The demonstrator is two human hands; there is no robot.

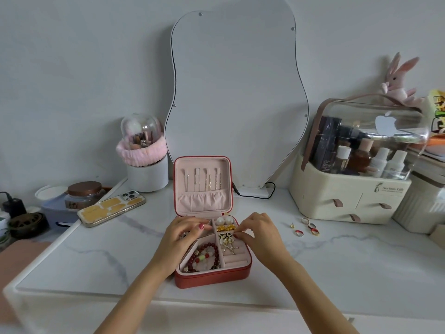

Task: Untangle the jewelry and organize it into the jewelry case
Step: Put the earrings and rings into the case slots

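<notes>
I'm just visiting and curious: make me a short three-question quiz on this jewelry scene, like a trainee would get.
1. True or false: the jewelry case has its lid shut.
2. Where do the loose rings lie? A) on the table right of the case, B) inside the lid pocket, C) on the phone.
3. Fill in: the dark red bead bracelet lies in the case's front ____ compartment.

Key: 1 false, the lid stands open with hair clips in it. 2 A. 3 left; the left hand and right hand are both over the case.
</notes>
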